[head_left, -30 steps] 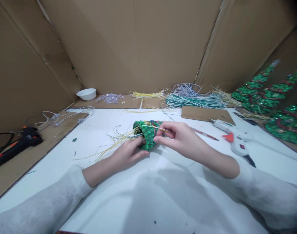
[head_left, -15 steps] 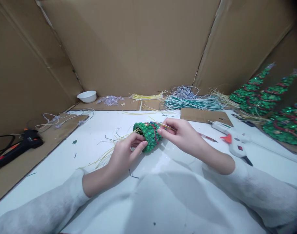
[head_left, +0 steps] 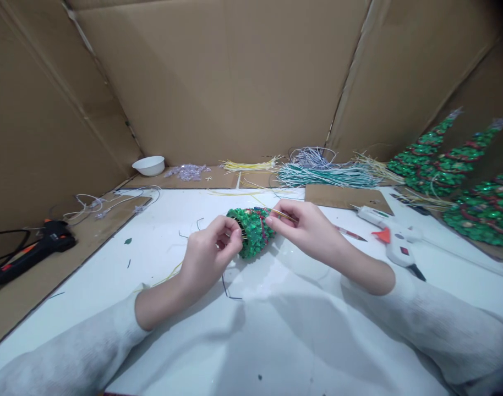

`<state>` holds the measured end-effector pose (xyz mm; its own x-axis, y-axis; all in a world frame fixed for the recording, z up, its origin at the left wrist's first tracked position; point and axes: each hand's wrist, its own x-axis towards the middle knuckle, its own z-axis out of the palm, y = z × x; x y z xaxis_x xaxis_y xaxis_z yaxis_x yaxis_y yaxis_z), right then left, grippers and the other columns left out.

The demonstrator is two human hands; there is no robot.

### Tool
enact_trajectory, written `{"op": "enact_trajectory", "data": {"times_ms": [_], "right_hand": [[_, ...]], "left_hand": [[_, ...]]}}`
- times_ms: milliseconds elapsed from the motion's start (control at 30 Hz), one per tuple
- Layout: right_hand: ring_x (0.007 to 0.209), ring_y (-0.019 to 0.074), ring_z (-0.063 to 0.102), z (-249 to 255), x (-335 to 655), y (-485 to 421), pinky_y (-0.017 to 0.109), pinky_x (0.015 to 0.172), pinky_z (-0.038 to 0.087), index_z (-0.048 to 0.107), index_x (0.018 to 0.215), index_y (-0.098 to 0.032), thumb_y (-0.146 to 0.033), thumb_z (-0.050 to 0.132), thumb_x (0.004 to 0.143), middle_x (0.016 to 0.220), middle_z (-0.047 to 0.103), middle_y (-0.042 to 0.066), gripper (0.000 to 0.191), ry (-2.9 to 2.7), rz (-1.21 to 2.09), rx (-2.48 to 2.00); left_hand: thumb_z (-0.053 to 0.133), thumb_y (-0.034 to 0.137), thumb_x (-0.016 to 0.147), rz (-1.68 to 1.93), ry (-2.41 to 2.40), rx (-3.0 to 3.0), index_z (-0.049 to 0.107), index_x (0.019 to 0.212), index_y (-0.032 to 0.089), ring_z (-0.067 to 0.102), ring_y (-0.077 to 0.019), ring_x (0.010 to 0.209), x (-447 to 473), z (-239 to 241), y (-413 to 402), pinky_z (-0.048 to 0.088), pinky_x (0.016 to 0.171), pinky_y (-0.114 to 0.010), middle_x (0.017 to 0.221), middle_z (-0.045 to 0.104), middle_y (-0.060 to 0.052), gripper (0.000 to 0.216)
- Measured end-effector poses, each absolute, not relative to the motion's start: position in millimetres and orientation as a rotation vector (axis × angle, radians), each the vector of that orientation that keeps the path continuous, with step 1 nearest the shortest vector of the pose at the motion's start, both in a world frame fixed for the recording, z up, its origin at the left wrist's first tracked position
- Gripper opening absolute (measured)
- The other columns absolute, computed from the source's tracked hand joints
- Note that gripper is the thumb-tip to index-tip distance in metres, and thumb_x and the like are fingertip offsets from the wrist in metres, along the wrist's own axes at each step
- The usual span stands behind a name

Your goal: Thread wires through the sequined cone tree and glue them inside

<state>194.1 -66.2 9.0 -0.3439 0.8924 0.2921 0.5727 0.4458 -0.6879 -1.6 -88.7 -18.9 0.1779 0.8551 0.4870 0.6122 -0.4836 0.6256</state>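
The narrow end of a green beaded tree (head_left: pixel 255 234) was met by the right hand (head_left: pixel 283 216), in whose pinched thumb and fingers a thin yellow wire (head_left: pixel 273 209) was held. The left hand (head_left: pixel 230 234) was placed at the tree's open base, its thumb and fingers drawn in to a narrow gap; whether any strand was gripped there could not be told. The tree was laid on its side on the white tabletop (head_left: pixel 251 341), with its base turned to the left. A bent dark wire (head_left: pixel 225 289) was seen just below the left hand.

Past the right hand, a pencil (head_left: pixel 351 234) was partly hidden, and near it a white glue gun (head_left: pixel 400 250) was set down. At the far edge, a white bowl (head_left: pixel 149 165), clear pieces (head_left: pixel 188 172), a yellow wire bundle (head_left: pixel 251 164) and a teal wire bundle (head_left: pixel 328 175) were lined up. A black glue gun (head_left: pixel 37 253) was left at far left; more green trees (head_left: pixel 425 154) were grouped at far right.
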Motion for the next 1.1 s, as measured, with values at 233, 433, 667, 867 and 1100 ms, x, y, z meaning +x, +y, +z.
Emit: {"op": "enact_trajectory", "data": {"times_ms": [233, 433, 667, 867, 1100], "right_hand": [[0.054, 0.0087, 0.035, 9, 195, -66, 0.023, 0.051, 0.026, 0.052, 0.066, -0.017, -0.028, 0.050, 0.082, 0.058, 0.042, -0.004, 0.020, -2.046, 0.641, -1.213], [0.051, 0.0080, 0.033, 8, 191, -68, 0.023, 0.050, 0.025, 0.059, 0.072, -0.016, -0.030, 0.055, 0.080, 0.053, 0.035, -0.007, 0.017, -2.013, 0.831, -1.160], [0.051, 0.0069, 0.032, -9, 178, -73, 0.021, 0.053, 0.027, 0.060, 0.081, -0.017, -0.028, 0.065, 0.074, 0.053, 0.029, -0.009, 0.014, -1.929, 0.845, -1.044], [0.052, 0.0077, 0.033, -2, 185, -71, 0.022, 0.053, 0.027, 0.057, 0.074, -0.017, -0.025, 0.054, 0.082, 0.055, 0.035, -0.007, 0.012, -1.966, 0.774, -0.992], [0.050, 0.0076, 0.033, 31, 211, -61, 0.024, 0.049, 0.025, 0.061, 0.075, -0.016, -0.033, 0.042, 0.091, 0.055, 0.038, -0.005, 0.029, -1.872, 0.621, -1.055]], "left_hand": [[0.048, 0.026, 0.087, 1.415, 1.023, 1.855, 0.047, 0.076, 0.018, 0.059, -0.0112, 0.068, -6, 13, -86, 0.049, 0.055, -0.024, 0.099, 0.063, -0.005, 0.013], [0.041, 0.019, 0.087, 1.299, 0.853, 1.607, 0.041, 0.077, 0.022, 0.049, -0.0100, 0.044, -17, 26, -73, 0.040, 0.045, -0.023, 0.053, 0.054, 0.006, 0.010], [0.031, 0.023, 0.088, 1.288, 1.604, 1.968, 0.036, 0.069, 0.022, 0.047, -0.0090, 0.046, -53, 33, -40, 0.037, 0.045, -0.022, 0.057, 0.046, 0.006, 0.019], [0.056, 0.027, 0.079, 1.199, 2.112, 2.187, 0.059, 0.072, 0.018, 0.056, -0.0215, 0.078, -99, 34, -10, 0.038, 0.077, -0.035, 0.070, 0.057, -0.001, 0.012], [0.046, 0.046, 0.086, 1.477, 1.911, 2.241, 0.066, 0.076, 0.020, 0.057, -0.0164, 0.067, -68, 49, -48, 0.043, 0.067, -0.032, 0.069, 0.060, 0.001, 0.035]]}}
